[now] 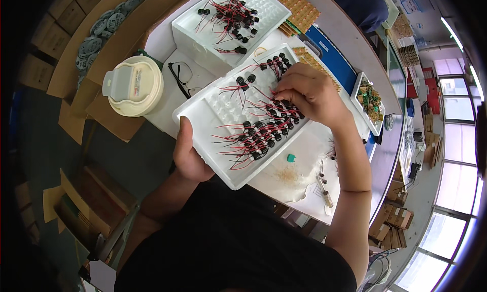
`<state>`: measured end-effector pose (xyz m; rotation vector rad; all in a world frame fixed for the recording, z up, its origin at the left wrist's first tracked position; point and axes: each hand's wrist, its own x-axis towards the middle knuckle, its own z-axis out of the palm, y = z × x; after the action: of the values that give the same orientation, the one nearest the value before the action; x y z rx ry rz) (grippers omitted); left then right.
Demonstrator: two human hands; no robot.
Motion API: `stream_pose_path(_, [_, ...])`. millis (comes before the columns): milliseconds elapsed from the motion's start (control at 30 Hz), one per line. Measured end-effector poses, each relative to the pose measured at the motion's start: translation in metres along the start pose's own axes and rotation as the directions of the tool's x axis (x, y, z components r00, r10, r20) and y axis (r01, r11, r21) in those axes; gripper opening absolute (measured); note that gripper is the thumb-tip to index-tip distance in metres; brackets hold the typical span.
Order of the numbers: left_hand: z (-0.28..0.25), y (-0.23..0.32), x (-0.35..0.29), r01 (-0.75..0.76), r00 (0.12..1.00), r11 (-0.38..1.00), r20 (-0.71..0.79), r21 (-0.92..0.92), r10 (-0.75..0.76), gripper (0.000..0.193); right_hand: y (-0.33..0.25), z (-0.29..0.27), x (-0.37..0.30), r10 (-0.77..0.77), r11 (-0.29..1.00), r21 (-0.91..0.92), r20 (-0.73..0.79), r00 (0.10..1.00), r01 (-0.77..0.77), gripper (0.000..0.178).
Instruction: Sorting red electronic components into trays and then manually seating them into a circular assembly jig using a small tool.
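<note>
A white foam tray (205,117) is tilted in front of me, its near left rim gripped by my left hand (188,155), thumb on top. Inside it lie small round black components with red and black wires (261,140), bunched in rows toward the right side, with a few loose ones (243,82) at the upper left. Over the tray's far right part, my right hand (304,94) has thumb and fingers pinched together among the wires. What sits between those fingertips is hidden by the hand and the crowded parts.
Behind stands a white foam block (200,43) topped with more wired components (236,18). To the left are glasses (180,79) and a cream lidded container (134,89). A green part (290,157) and a small tool (325,193) lie on the table; a tray of circuit boards (369,102) is at right.
</note>
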<state>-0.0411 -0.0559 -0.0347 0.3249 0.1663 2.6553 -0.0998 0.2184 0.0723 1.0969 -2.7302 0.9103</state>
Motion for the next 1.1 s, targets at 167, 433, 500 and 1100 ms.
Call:
stream_pose_path(167, [0.000, 0.006, -0.008, 0.015, 0.998, 0.993, -0.064, 0.120, -0.007, 0.085, 0.024, 0.001, -0.003, 0.188, 0.914, 0.396, -0.238, 0.953, -0.082, 0.018])
stream_pose_path(433, [0.001, -0.007, -0.017, 0.076, 0.992, 0.974, -0.115, 0.214, -0.052, 0.082, 0.086, -0.019, 0.110, 0.197, 0.980, 0.046, -0.396, 0.897, -0.195, 0.019])
stream_pose_path(500, [-0.002, -0.009, -0.019, 0.075, 0.989, 0.985, -0.138, 0.154, -0.054, 0.087, 0.072, -0.021, 0.132, 0.094, 0.976, -0.163, -0.296, 0.951, -0.147, 0.015])
stream_pose_path(1100, [0.005, 0.005, -0.016, 0.049, 0.997, 0.957, -0.067, 0.285, -0.031, 0.086, 0.001, 0.002, 0.008, -0.043, 0.999, -0.025, -0.083, 0.996, 0.041, 0.022])
